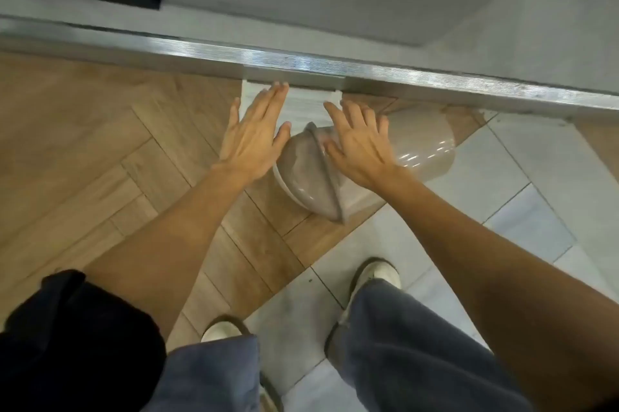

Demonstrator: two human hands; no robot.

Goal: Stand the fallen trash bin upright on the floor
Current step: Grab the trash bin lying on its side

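Observation:
A glossy beige trash bin [422, 147] lies on its side on the floor, its domed lid [301, 177] facing toward me and to the left, its body running to the right. My left hand [254, 137] hovers spread over the lid's left side, fingers apart, holding nothing. My right hand [358, 143] is spread flat over the bin's body just behind the lid rim, fingers apart; I cannot tell whether the palm touches it.
A metal rail [435, 76] crosses the view just beyond the bin, with a white post [301, 103] under it. The floor is wood planks [100, 143] on the left and pale tiles [502, 194] on the right. My shoes [378, 274] stand near the bin.

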